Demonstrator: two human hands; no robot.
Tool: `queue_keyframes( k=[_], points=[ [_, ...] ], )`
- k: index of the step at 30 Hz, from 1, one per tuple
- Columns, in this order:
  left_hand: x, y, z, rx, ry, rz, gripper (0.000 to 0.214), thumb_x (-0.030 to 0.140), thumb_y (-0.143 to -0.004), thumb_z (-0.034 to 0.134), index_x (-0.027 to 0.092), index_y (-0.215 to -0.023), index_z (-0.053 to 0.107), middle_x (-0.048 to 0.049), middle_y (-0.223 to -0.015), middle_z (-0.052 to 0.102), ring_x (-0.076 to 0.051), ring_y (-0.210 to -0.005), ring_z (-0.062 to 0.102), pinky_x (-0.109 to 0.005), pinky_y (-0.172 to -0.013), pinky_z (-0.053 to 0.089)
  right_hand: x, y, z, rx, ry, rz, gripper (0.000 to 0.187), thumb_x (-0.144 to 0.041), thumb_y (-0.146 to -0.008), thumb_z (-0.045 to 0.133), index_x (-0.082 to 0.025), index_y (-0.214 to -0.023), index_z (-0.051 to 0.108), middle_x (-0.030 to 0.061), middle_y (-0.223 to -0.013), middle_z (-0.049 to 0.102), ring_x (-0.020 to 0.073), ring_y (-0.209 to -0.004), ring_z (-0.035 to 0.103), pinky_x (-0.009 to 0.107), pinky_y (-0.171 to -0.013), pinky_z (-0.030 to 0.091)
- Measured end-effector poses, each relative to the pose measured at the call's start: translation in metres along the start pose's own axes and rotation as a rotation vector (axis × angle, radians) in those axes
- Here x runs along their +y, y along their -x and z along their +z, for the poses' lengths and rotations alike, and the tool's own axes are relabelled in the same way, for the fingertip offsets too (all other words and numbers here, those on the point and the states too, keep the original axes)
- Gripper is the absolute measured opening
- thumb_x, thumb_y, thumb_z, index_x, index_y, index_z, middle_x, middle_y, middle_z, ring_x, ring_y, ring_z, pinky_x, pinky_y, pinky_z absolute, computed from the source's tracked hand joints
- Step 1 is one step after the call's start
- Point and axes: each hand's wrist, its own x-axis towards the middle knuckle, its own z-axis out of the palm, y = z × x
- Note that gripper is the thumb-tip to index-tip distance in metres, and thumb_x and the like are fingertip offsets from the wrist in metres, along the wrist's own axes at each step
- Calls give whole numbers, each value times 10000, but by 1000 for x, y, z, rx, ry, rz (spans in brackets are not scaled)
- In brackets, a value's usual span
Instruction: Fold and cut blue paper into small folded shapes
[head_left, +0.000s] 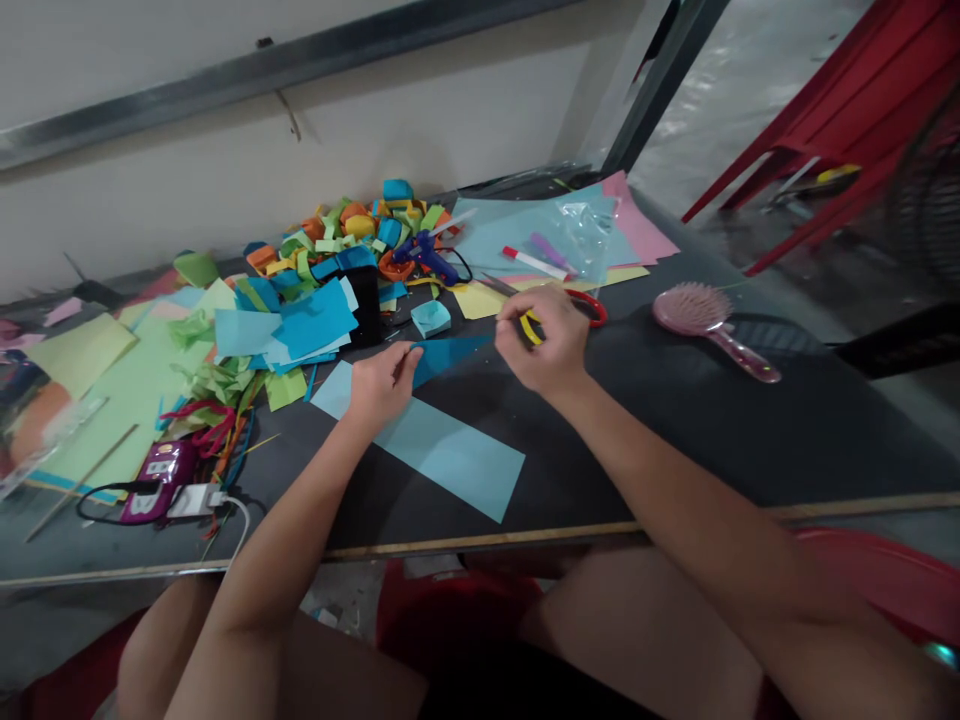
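Observation:
My left hand (386, 382) is closed, its thumb and fingers pinching one end of a dark blue piece of paper (452, 358). The paper narrows towards the right, where my right hand (549, 335) is closed with its fingertips at the far end. Scissors (592, 306) with red and yellow handles lie behind my right hand, which partly hides them. Below the blue piece, a light blue paper strip (454, 455) rests slantwise on the table, one part under my left hand. A small light blue folded paper box (430, 318) sits just beyond.
Colourful folded paper pieces (360, 225) are heaped by the wall, with a blue glue gun (429, 258) beside them. Blue sheets (315, 318) lie left. A marker (536, 263) lies on paper sheets at the back. At right is a pink hairbrush (694, 308); at left, a purple device (159, 480).

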Motion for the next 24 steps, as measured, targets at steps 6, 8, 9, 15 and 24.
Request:
queue_keyframes(
  k=[6,8,9,15,24],
  points=[
    [8,3,3,-76,136,-98,401,497,-986,347,208,-1025,623,-19,-710,646,-141,-594,606,-242,-548,384,-15,11,16,-333,-175,114,236,-419,-878,603,-236,-769,704,34,-761,719,201,-740,655,340,-699,503],
    [9,2,2,-64,151,-121,382,509,-965,404,209,-1010,636,-4,-677,632,-130,-561,586,-238,-534,381,-11,13,17,-351,-190,195,315,-454,-877,612,-231,-675,703,26,-665,690,179,-642,627,313,-602,472],
    [9,1,0,-80,169,-141,364,513,-946,451,208,-970,647,10,-633,608,-123,-529,573,-235,-519,377,-9,13,17,-342,-194,218,322,-457,-869,625,-229,-658,706,24,-648,683,174,-625,619,310,-587,461],
    [4,-7,-1,-281,591,-443,382,533,-832,618,182,-682,634,20,-557,609,-78,-349,486,-231,-390,357,0,12,19,-240,-219,375,301,-489,-819,673,-223,-699,748,9,-607,677,156,-554,572,306,-543,423],
    [11,-7,0,-408,935,-438,505,653,-802,599,175,-665,514,31,-514,572,-54,-374,461,-194,-396,372,11,11,28,-398,-973,716,523,-643,-750,682,-257,-1102,694,36,-917,724,171,-806,675,295,-700,543]
  ],
)
